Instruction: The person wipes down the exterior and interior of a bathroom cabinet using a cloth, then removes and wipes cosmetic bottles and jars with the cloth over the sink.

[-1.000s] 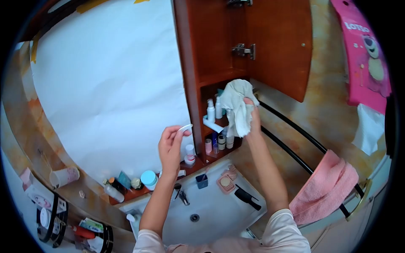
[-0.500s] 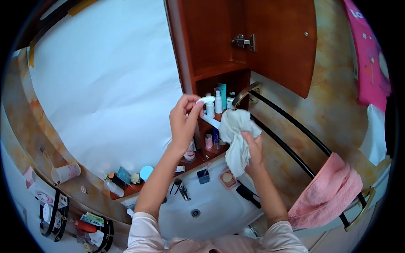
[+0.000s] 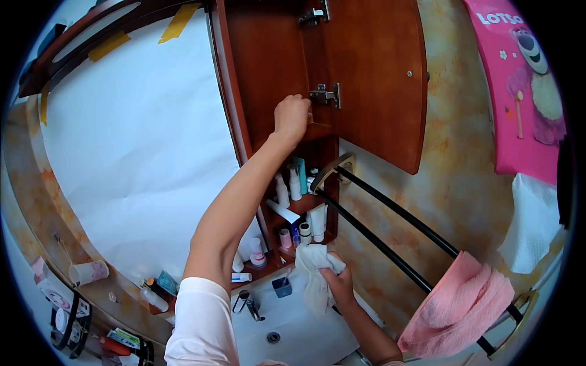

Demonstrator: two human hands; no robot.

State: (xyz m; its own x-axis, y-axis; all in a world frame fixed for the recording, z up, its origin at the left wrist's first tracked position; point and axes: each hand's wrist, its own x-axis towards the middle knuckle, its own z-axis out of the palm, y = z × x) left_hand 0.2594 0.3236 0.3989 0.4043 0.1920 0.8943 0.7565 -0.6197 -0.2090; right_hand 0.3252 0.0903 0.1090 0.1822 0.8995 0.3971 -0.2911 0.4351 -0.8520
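Note:
My left hand point(image 3: 292, 117) reaches up into the wooden cabinet point(image 3: 268, 58), above the ledge of its upper compartment. Its fingers are curled together, and what they hold, if anything, is hidden behind the hand. Lower down, over the right side of the sink point(image 3: 317, 338), my right hand point(image 3: 339, 279) grips a crumpled white cloth point(image 3: 315, 274). The cabinet door point(image 3: 375, 79) stands open to the right. Beneath my left forearm, white bottles point(image 3: 295, 183) and a teal tube point(image 3: 301, 174) stand on the middle shelf.
A black double towel rail point(image 3: 390, 210) with a pink towel point(image 3: 458, 311) juts out at right. On the lower shelf are a white tube point(image 3: 317, 221) and a pink container point(image 3: 285, 238). The faucet point(image 3: 247, 303) and a dark blue cup point(image 3: 282, 287) are at the sink's back. White paper point(image 3: 140, 140) covers the mirror area.
My left hand has gone up from the middle shelf, where it pinched a small white item, into the upper compartment. My right hand has lowered with the cloth. The view has tilted upward.

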